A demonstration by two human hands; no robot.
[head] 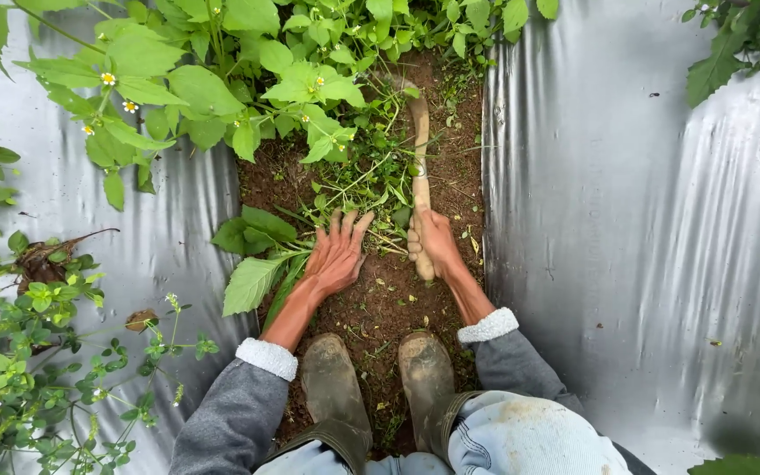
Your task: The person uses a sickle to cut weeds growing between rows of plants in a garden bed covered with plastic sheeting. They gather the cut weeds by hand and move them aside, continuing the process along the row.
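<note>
The weeds (358,189) were what everything in the head view was arranged around; a tangle of cut green stems and leaves was lying on the bare strip of soil (389,299) between two sheets of silver plastic mulch (626,220), just ahead of the hands, with the thicker uncut growth (222,79) crowding in from the top. The left hand (336,258) was laid flat at the near edge of that tangle, fingers spread wide and pressed palm-down on the stems, nothing actually gripped; probably so the loose stuff could be pinned or raked together. The right hand (434,242) was wrapped tight round the pale wooden handle (421,189) of a hand tool, fingers fully curled; the handle was pointed away up the strip, with its far end (415,110) buried among the leaves, so the blade itself couldn't be made out. The tool was kept low and in line with the furrow, likely so the plastic either side wasn't nicked. Two muddy boots (380,378) were planted close together on the soil right behind the hands, and grey sleeves with white cuffs (267,358) were pushed up off the wrists, presumably to be kept out of the dirt; the crouch was held tight because the gap was narrow.
</note>
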